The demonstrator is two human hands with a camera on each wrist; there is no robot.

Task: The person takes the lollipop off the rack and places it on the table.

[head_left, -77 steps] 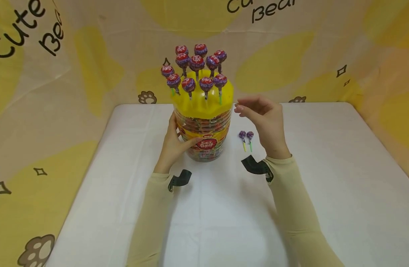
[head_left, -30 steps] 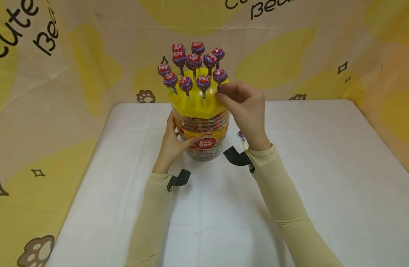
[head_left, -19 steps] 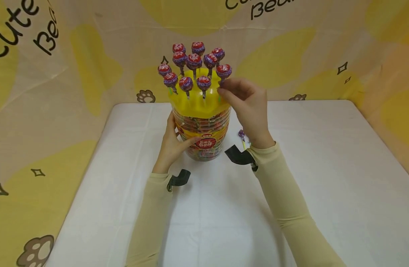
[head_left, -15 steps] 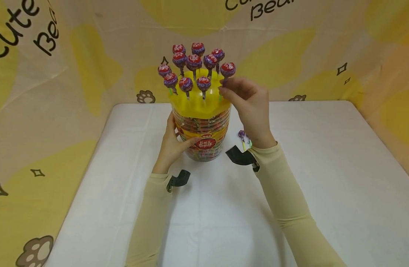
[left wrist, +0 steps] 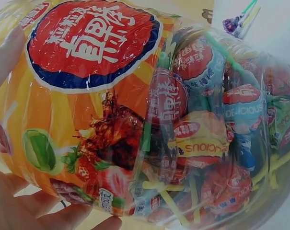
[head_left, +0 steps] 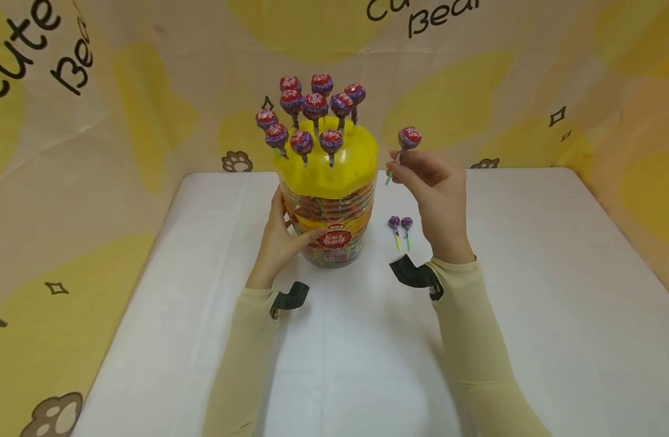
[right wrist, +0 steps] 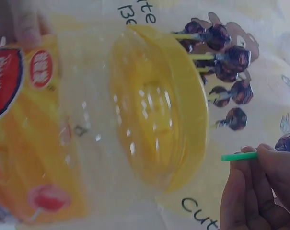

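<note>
My left hand [head_left: 274, 246] grips a clear candy jar [head_left: 334, 258] by its left side, thumb across the front label. The left wrist view shows wrapped candies [left wrist: 197, 132] behind the plastic. On top is a yellow lid [head_left: 347, 173], with several red-and-purple lollipops [head_left: 315, 107] standing upright in it. To the right of the lid, my right hand [head_left: 442, 203] pinches one lollipop [head_left: 409, 138] by its green stick [right wrist: 238, 156], head up and slightly tilted. In the right wrist view the stick's free end points toward the lid, apart from it.
Two small purple lollipops [head_left: 394, 223] lie on the white table [head_left: 334, 358], right of the jar and below my right hand. A yellow printed cloth [head_left: 449, 103] hangs behind and beside the table. A black camera mount [head_left: 413, 273] sticks out from my right wrist.
My right hand reached the lid's right front lollipop, drew it up out of the lid and carried it right, away from the jar. My left hand stays on the jar.
</note>
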